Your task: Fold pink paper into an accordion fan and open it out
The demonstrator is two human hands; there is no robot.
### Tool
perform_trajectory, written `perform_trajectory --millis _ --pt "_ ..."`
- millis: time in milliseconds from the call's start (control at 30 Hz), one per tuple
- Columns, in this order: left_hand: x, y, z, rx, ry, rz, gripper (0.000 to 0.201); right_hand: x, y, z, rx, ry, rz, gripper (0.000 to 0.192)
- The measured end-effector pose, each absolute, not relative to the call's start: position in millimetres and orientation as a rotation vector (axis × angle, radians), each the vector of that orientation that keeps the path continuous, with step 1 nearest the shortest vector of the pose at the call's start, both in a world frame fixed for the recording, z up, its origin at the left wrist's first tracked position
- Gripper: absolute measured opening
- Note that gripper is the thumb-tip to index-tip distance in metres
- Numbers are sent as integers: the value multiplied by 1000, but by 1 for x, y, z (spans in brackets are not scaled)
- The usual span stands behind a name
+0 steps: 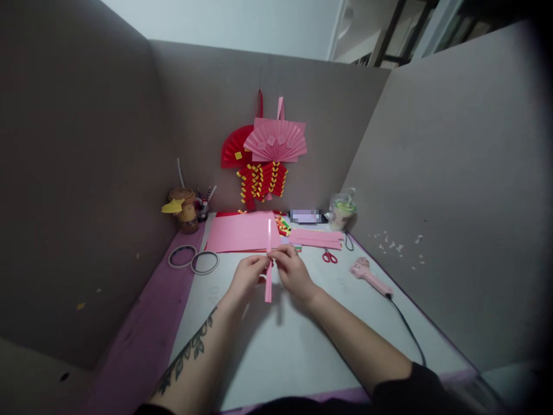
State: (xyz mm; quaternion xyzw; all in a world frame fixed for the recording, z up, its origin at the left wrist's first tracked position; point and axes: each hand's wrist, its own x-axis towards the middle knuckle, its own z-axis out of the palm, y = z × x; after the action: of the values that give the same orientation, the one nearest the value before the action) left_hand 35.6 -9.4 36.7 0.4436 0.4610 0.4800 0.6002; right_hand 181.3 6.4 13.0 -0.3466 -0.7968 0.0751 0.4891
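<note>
A narrow pink paper strip [268, 288] stands upright above the white work mat [276, 346], pinched near its middle by both hands. My left hand [247, 276] grips it from the left and my right hand [292, 271] from the right, fingertips meeting at the strip. Behind the hands lies a pink paper sheet [239, 231] and a stack of cut pink strips [315, 237].
Red scissors [329, 256] and a pink glue gun [370, 278] with a black cord lie to the right. Two tape rolls [194, 259] sit at the left. A pen cup [185, 210], a plastic cup [342, 210] and hanging paper fans [268, 151] stand at the back between cardboard walls.
</note>
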Motion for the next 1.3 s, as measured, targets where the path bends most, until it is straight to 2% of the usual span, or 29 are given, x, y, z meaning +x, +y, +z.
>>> perform_trajectory --millis 300,467,800,967,1300 --pt "42 -12 33 1102 988 971 26 196 -1 3 -718 -1829 83 24" --pt "43 -6 23 817 851 1025 29 196 -6 2 -669 -1815 82 25" --pt "42 -3 23 511 667 1042 13 191 -12 0 -640 -1797 183 23" --pt "42 -5 24 543 593 1078 18 188 -13 -3 -718 -1759 233 15" --pt "46 -3 18 546 586 1131 18 185 -21 -3 -713 -1744 197 27"
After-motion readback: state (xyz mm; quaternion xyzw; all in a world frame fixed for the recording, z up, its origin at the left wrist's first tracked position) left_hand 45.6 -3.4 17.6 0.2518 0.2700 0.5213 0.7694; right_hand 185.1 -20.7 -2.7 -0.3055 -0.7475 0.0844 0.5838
